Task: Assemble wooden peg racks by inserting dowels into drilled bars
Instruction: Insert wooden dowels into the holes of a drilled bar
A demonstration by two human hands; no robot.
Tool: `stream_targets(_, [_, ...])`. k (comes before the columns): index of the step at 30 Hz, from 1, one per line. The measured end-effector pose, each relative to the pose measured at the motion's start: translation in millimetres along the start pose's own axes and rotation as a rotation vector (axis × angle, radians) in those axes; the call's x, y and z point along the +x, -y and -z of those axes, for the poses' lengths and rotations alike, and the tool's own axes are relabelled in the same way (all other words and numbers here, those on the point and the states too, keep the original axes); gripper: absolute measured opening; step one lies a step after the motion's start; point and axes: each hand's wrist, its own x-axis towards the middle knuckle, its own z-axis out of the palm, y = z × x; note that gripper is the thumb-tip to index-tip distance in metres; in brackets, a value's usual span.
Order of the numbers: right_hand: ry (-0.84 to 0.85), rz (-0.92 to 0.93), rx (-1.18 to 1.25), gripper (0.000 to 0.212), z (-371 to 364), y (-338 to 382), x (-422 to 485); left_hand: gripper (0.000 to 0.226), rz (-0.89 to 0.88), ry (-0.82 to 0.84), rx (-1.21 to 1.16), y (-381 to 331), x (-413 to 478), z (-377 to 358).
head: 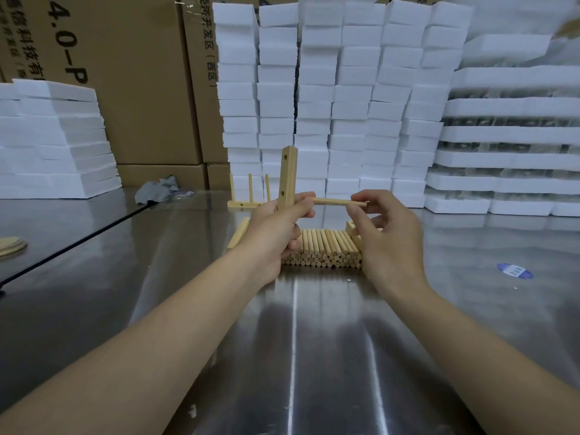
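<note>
Carton (131,89) marked "4.0-P", bar (288,174), dowel (337,201) held

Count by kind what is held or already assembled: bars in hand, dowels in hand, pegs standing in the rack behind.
bar in left hand: 1
dowel pinched in right hand: 1
pegs upright in finished rack: 3
Total: 5

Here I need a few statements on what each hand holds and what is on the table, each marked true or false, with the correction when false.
1. The left hand grips a drilled bar upright. True.
2. The right hand holds a dowel vertically. False: it lies roughly level, pointing toward the bar.
3. A pile of dowels lies on the table. True.
4. The finished rack behind carries five pegs. False: three pegs show.
</note>
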Motion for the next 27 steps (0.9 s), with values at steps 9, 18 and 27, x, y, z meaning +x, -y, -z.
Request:
stream_targets(9, [-0.121, 0.142, -0.013, 0.009, 1.1, 16.2, -7.7, 0.037, 0.013, 0.059, 0.038, -2.0, 2.2, 2.8])
stream_targets(18, [-0.148, 0.167, -0.051, 0.007, 8.8, 14.4, -4.3, 0.029, -0.071, 0.167, 0.148, -4.5, -5.2, 2.5])
stream_targets(27, [-0.151, 0.232, -0.262, 0.006, 11.2, 15.7, -4.3, 0.025, -0.128, 0.072, 0.226, -8.1, -9.5, 3.1])
